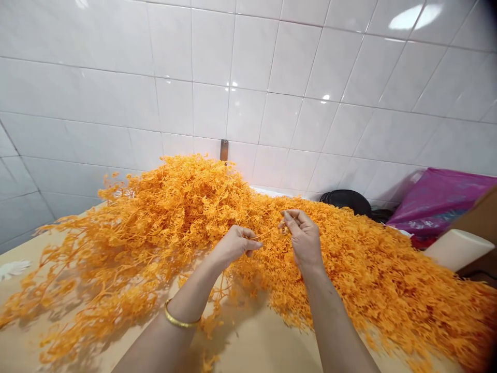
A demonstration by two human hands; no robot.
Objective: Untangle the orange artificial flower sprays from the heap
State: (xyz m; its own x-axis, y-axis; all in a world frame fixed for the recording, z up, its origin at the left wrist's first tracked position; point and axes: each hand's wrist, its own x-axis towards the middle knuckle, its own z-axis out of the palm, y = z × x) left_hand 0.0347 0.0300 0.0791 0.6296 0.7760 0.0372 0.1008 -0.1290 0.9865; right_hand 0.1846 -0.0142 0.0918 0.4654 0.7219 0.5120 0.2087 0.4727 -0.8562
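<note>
While the big heap of orange plastic flower sprigs (163,233) lay spread across the pale tan tabletop (264,342), the person's left hand (236,243) and right hand (303,235) hovered just above its middle, each with fingertips pinched together on a thin orange plastic sprig (267,235) stretched between them. A gold bangle (178,318) circled the left wrist, and a crumpled magenta plastic bag (438,199) sat against the white tiled wall (248,67).

Surface: we see a pale beige table (267,342) against the tiled wall | On it: a wide heap of orange plastic sprigs (163,228) covers most of the top | Left edge: a small white piece (13,268) lies apart.
</note>
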